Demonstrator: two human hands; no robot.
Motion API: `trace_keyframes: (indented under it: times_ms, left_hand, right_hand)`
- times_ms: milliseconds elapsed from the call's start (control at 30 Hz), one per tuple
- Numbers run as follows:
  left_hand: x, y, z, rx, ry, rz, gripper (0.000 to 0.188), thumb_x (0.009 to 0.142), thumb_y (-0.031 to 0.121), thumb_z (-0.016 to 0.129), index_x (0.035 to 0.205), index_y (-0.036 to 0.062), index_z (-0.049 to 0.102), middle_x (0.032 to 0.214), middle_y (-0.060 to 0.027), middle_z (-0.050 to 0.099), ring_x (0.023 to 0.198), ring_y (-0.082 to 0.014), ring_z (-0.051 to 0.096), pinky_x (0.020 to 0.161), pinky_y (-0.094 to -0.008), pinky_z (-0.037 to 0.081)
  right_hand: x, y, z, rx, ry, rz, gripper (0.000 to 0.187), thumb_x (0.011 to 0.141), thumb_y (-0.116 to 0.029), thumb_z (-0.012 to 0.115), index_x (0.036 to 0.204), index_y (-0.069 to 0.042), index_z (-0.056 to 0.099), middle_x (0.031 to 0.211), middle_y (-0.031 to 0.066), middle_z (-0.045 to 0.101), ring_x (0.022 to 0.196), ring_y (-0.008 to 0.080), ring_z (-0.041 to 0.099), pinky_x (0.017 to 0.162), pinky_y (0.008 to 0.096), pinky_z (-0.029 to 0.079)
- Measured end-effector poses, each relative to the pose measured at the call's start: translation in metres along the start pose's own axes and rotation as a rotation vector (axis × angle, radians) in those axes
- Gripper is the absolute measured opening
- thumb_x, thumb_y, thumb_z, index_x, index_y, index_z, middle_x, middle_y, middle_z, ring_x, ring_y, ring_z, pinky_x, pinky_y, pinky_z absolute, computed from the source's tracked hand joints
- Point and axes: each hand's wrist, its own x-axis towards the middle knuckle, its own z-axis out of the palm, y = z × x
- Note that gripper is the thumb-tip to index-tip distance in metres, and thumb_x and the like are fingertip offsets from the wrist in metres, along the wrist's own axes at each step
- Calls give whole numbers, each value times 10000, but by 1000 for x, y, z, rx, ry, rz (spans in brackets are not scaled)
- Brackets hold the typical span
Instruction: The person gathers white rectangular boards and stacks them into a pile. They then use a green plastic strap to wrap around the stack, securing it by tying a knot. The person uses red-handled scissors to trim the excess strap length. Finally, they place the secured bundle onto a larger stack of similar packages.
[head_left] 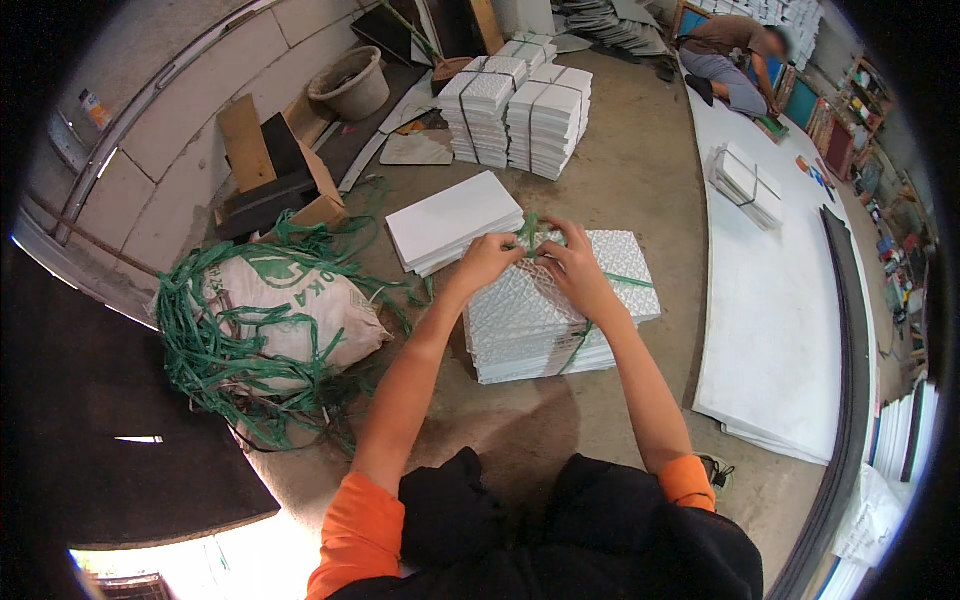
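A stack of white textured sheets [620,262] lies on the floor in front of me, with green plastic twine [628,281] running across its top and down its near side. At the stack's far left part, my left hand [489,262] is closed, its fingertips pinching the twine. My right hand [578,268] is closed on the twine just beside it, fingers bent over the top sheet. Between the two hands a short tuft of twine stands up. Whether it is knotted there is hidden by my fingers.
Left of me, a heap of green twine [190,320] drapes over a white sack [285,290]. A smaller stack of plain white sheets [455,215] lies just beyond. Tied bundles [545,120] stand farther back. At right, a person [730,60] sits on a long white sheet pile [755,330].
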Motion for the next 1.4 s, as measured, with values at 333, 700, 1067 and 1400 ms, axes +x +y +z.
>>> trace_keyframes:
  times_ms: [333,700,1067,1400]
  left_hand:
    - [-7,-6,-5,75,-37,249,254,875,229,477,894,-21,515,769,-112,465,727,-221,478,672,-321,389]
    - [-7,2,3,-108,-103,237,273,882,224,456,957,-28,529,877,-117,471,830,-224,495,743,-309,386]
    - [3,-12,8,-657,-184,24,264,913,221,410,989,-13,504,915,-2,489,855,-96,435,781,-226,353]
    - [6,11,3,-156,152,81,109,847,153,500,853,45,520,654,-55,522,614,-165,505,588,-270,409]
  right_hand:
    - [2,8,5,345,-151,598,149,794,-120,557,898,-15,580,749,162,600,690,291,578,637,338,438]
    - [6,17,-1,484,-293,624,283,777,-71,570,1060,-62,555,729,141,606,692,197,585,642,324,447]
    - [18,11,-8,431,-337,332,374,776,-38,556,1141,-118,549,924,86,545,868,178,520,735,292,425]
    - [0,18,-4,510,-212,505,277,856,-278,500,744,-49,608,966,50,494,966,253,343,894,371,238]
